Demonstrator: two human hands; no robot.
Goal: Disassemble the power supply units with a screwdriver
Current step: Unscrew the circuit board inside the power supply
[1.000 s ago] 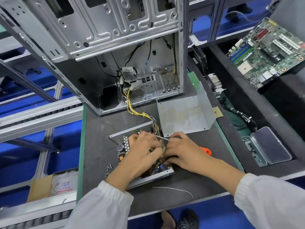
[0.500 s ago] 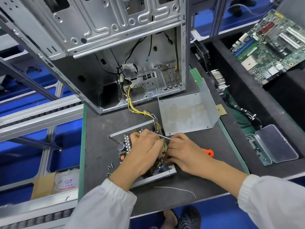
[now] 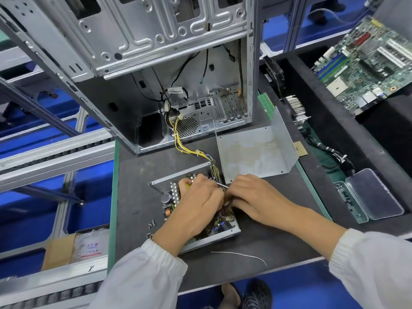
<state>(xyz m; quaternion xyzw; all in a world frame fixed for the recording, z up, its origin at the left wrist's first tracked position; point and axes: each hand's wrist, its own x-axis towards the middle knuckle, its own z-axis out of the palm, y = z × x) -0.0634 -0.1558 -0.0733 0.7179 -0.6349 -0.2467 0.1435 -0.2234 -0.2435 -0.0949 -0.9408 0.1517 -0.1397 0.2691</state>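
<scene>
So the opened power supply unit (image 3: 194,210) is sitting near the middle of the dark work mat (image 3: 142,175), lid off, with its circuit board and capacitors showing. Both hands are right on top of it. The left hand (image 3: 196,206) is curled over the board with the fingers tucked down into the components, can't really tell what it's got hold of. The right hand (image 3: 256,197) comes in from the right side, fingers curled around the screwdriver (image 3: 223,185), only a bit of the thin metal shaft pokes out between the two hands.

A bundle of yellow wires (image 3: 189,148) runs from the unit back into the empty PC case (image 3: 156,63) standing behind it. The bent metal cover (image 3: 256,152) lies just beside the unit, to the right and behind. A few loose screws (image 3: 151,226) sit on the mat left of the unit, and a thin white wire (image 3: 240,255) lies in front.

Further right there's a clear plastic box (image 3: 372,195) lying open, and a motherboard (image 3: 365,70) up in the far right corner
</scene>
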